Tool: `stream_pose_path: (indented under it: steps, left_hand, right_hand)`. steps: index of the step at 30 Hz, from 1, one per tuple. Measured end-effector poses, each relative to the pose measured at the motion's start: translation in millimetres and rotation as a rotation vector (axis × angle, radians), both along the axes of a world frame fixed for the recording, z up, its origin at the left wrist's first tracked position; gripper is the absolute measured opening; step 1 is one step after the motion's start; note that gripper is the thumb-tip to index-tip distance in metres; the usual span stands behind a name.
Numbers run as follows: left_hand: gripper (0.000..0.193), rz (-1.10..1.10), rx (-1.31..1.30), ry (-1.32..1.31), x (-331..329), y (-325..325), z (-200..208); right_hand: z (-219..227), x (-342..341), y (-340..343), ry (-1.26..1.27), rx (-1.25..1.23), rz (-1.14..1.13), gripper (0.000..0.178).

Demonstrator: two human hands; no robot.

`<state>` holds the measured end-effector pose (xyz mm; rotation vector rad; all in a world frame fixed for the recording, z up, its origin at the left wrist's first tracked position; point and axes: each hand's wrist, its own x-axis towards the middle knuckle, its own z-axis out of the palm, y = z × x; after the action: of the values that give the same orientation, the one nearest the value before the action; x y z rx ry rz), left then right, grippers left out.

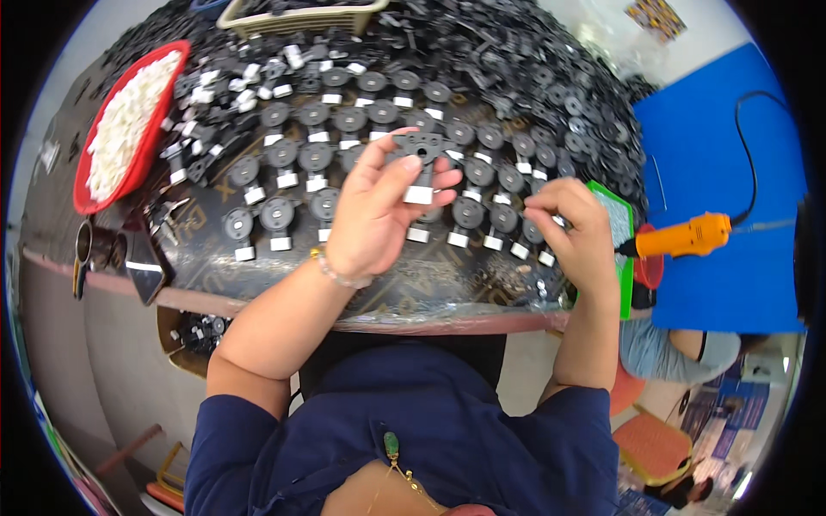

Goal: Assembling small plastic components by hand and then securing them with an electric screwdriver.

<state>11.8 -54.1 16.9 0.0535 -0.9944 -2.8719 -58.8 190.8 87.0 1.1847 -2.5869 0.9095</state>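
My left hand is closed round a black plastic part with a hole in its middle and a white block at its near end. The thumb presses on the face of the part, and the fingers wrap behind it. Off to the right, my right hand is raised over the table with thumb and fingertips pinched together. Anything between those fingertips is too small to make out. Under and around both hands lie rows of round black parts with white ends, one of them a disc part at the left.
A red tray full of small white pieces stands at the left. Heaped black parts cover the far side. At the right are a green tray, an orange electric screwdriver with a cord, and a blue board. A roll of tape lies near the left edge.
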Motion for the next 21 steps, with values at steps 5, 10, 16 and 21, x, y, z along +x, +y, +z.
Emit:
stream_pose_path:
  steps: [5,10,16,21]
  left_hand:
    - [0.041,-0.116,-0.144,-0.026,-0.9,10.5,-3.9]
    - [0.041,-0.159,-0.240,-0.062,0.8,18.9,-4.4]
    - [0.043,-0.164,-0.273,-0.059,0.8,20.5,-8.3]
    - [0.043,-0.192,-0.313,-0.081,-0.3,20.5,-7.1]
  right_hand:
    - [-38.2,29.2,85.6,-0.093,0.360,-0.179,0.013]
    - [-61.2,54.2,100.1,-0.137,0.394,-0.245,0.012]
    - [-79.4,54.4,101.4,0.000,0.320,-0.267,0.008]
    - [-80.9,51.3,101.7,-0.109,0.240,-0.272,0.011]
